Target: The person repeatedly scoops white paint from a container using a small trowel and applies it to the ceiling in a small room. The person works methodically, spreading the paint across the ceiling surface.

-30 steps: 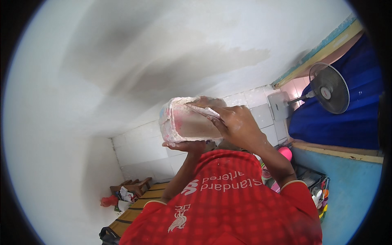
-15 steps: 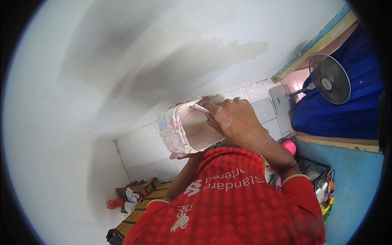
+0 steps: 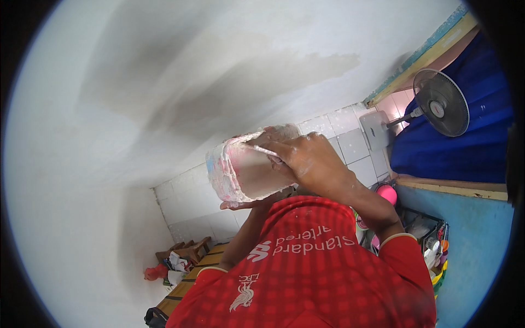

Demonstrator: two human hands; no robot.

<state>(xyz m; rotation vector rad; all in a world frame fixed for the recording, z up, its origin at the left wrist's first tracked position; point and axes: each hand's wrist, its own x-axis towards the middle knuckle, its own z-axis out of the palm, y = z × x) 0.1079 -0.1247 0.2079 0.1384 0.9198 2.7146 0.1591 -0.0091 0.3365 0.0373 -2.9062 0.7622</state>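
A paste-crusted tub (image 3: 221, 177), white with pink and blue patches, is tilted in front of my chest with its opening toward me. Beneath it, my left hand (image 3: 236, 206) supports the tub, most of its fingers hidden behind it. My right hand (image 3: 314, 158) reaches over the tub's mouth, its fingers closed around a thin, pale, flat-edged tool (image 3: 264, 149) that looks like a scraper. The tool's edge lies at the opening; the rest is covered by my fingers. Smooth greyish-white paste (image 3: 262, 176) lines the inside. White smears mark my right hand.
A white wall (image 3: 191, 65) with a grey damp-looking patch rises ahead, above white tiles (image 3: 350, 136). A standing fan (image 3: 440, 104) is at right before a blue curtain (image 3: 492, 147). A dish rack (image 3: 429, 232) stands lower right; a wooden bench (image 3: 191, 279) lower left.
The tub has shifted slightly left and turned a little. My right hand has moved slightly left and down with the tool, which now sits lower across the tub's opening.
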